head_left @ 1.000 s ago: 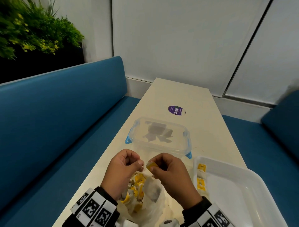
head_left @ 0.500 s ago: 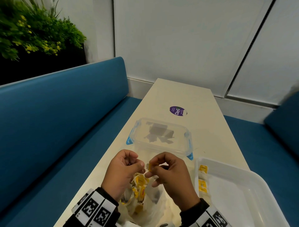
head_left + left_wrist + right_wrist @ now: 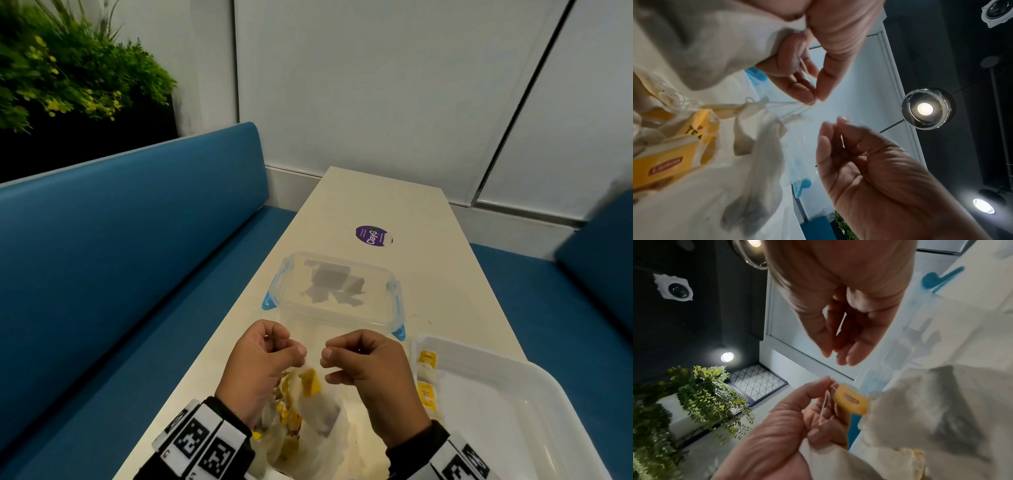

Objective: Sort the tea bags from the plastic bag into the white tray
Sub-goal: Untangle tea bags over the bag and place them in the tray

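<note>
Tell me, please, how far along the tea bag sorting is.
Done: two tea bags lie along the white tray's left wall. In hand: the left hand pinches tangled strings above the plastic bag, a yellow tag dangling; the right hand is curled beside it. Left: most of the job, a pile of tagged bags inside the plastic bag.
</note>
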Tool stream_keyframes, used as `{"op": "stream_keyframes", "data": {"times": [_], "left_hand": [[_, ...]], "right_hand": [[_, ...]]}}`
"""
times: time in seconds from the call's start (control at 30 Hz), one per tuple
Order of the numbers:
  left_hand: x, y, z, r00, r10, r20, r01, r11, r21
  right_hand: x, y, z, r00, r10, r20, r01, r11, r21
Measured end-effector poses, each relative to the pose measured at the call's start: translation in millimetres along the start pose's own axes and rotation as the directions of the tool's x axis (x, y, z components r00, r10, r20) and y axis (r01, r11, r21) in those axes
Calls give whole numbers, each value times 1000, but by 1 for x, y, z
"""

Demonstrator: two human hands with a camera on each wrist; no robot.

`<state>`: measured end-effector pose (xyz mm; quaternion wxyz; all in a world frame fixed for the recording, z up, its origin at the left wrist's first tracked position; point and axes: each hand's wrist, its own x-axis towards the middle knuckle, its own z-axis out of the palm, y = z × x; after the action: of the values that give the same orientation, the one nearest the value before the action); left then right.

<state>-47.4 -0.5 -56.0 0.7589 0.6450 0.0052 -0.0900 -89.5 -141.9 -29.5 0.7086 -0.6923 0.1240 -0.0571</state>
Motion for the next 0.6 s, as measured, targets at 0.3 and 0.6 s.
{"op": "stream_keyframes", "data": {"times": [0.3, 0.6], "left_hand": [[0, -1, -2, 998, -56, 30, 58, 997, -42], [-4, -3, -3, 995, -76, 66, 78, 997, -28]], "right_hand": [[3, 3, -1, 998, 6, 63, 10, 965, -261], [-4, 9, 9, 989, 47, 143, 40, 831, -554]]}}
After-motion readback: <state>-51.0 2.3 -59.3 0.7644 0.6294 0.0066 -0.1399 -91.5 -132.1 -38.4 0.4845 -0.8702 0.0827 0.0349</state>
